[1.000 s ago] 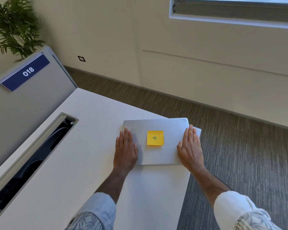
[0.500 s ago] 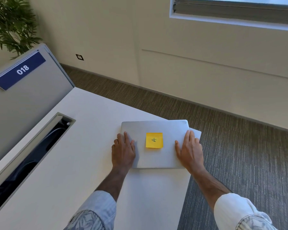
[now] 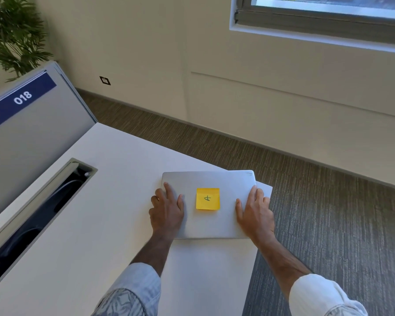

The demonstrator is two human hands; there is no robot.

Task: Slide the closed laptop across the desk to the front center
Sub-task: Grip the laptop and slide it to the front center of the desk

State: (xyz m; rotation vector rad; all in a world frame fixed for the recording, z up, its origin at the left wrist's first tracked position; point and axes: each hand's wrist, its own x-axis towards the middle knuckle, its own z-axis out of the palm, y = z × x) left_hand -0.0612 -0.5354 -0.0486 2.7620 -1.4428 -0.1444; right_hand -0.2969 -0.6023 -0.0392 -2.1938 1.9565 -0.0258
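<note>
A closed silver laptop point(image 3: 205, 181) lies flat near the far right corner of the white desk point(image 3: 114, 201). A yellow sticky note point(image 3: 207, 198) with a pen mark sits on the middle of its lid. My left hand point(image 3: 168, 207) grips the laptop's left side, fingers curled over the edge. On the right side my right hand point(image 3: 254, 210) holds the other edge, fingers reaching past it toward the desk corner. The laptop's far right corner overhangs the desk edge slightly.
A long open cable slot point(image 3: 39, 208) runs along the desk's left side beside a grey partition point(image 3: 32, 137) labelled 018. The desk's right edge drops to the carpeted floor point(image 3: 328, 213). A potted plant point(image 3: 12, 35) stands at the far left, with a window at the top right.
Both hands have curled from flat palms into a grip on the laptop's side edges. The laptop has slid slightly toward me.
</note>
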